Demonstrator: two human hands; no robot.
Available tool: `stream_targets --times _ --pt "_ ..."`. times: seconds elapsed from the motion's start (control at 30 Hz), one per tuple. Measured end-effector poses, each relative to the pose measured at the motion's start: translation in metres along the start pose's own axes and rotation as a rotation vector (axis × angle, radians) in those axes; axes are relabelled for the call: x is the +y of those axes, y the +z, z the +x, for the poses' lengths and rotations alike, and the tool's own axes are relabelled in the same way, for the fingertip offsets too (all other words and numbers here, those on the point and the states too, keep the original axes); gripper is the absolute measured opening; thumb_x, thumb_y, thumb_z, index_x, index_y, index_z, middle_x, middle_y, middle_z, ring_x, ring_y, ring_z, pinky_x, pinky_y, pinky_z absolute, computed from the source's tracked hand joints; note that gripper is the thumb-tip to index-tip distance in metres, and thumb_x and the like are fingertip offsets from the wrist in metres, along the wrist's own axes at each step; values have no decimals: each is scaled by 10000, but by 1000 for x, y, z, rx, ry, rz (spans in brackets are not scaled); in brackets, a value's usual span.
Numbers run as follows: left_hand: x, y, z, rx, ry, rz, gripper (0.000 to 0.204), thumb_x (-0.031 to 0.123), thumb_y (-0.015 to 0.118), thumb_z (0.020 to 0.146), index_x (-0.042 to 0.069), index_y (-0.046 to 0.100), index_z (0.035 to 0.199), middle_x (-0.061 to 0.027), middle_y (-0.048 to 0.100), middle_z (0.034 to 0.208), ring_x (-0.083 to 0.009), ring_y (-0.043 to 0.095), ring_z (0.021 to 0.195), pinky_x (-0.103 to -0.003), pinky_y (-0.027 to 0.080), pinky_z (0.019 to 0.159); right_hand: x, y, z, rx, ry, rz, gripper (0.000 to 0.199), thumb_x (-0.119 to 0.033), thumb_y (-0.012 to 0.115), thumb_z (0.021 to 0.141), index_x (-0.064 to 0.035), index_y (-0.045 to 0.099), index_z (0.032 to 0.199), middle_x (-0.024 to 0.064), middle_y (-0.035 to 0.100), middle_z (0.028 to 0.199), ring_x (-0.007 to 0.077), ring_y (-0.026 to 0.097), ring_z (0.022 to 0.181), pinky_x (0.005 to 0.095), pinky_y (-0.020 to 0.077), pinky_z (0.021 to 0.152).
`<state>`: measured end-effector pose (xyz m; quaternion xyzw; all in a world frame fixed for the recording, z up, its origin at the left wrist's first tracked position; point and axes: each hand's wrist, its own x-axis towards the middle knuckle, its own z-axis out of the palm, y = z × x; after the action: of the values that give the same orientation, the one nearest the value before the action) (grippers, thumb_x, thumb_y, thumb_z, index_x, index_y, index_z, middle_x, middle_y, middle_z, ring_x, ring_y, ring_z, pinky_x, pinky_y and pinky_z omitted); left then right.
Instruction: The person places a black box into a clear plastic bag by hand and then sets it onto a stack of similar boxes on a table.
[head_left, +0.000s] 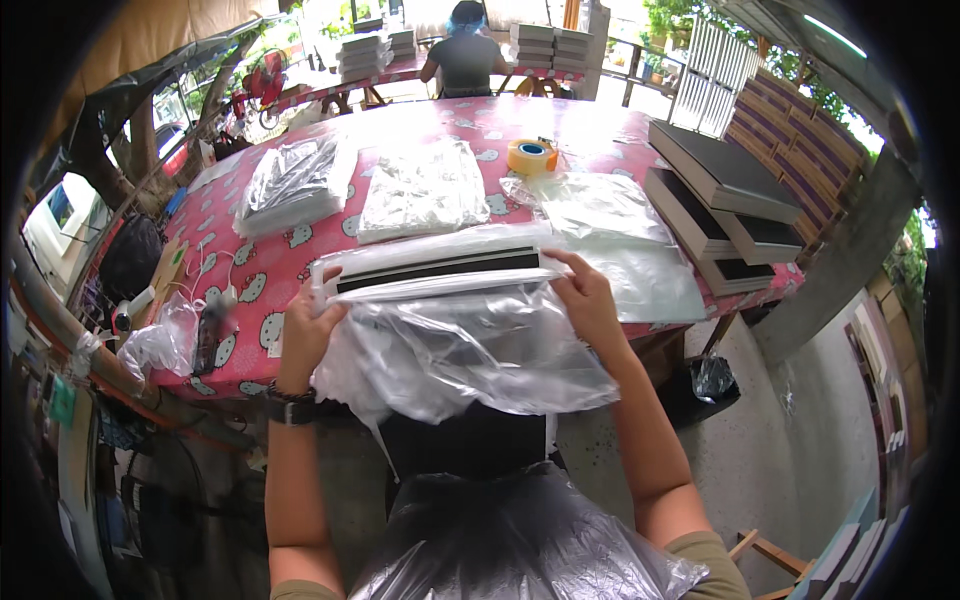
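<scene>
At the near edge of the table, a clear plastic bag (pixel 470 345) hangs in loose folds toward me. Inside its upper part lies a flat, book-shaped item (pixel 440 268) with black and white bands, partly hidden by the plastic. My left hand (pixel 310 325) is closed on the left end of the bag, thumb on the near side. At the opposite end, my right hand (pixel 585 295) pinches the bag's corner. Flat sheets of clear plastic (pixel 640 255) lie just beyond my right hand. Shiny dark plastic (pixel 520 540) covers my lap.
Wrapped stacks (pixel 295 185) and a clear plastic pile (pixel 425 190) stand on the pink tablecloth (pixel 245 345). A tape roll (pixel 532 156) sits behind. Black book-shaped boxes (pixel 725 175) are stacked at right. Another person (pixel 466 55) sits at a far table.
</scene>
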<state>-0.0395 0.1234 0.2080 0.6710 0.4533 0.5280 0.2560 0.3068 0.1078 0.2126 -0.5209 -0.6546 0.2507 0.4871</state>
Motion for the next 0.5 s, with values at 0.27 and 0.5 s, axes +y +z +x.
stream_targets --times 0.27,0.5 --pt "22 6 -34 214 299 535 386 32 615 645 123 615 1020 -118 524 685 -213 514 606 -292 391 548 -15 -5 -25 98 -315 -294 463 -58 582 661 -99 541 1120 121 517 579 185 462 534 281 414 600" --pt "89 -50 -41 -196 -452 -145 111 132 608 734 23 604 751 29 536 620 -40 414 459 -180 317 451 -52 -37 -23 -255 352 748 90 -108 597 750 -20 591 735 -13 552 601 45 452 480 169 367 430"
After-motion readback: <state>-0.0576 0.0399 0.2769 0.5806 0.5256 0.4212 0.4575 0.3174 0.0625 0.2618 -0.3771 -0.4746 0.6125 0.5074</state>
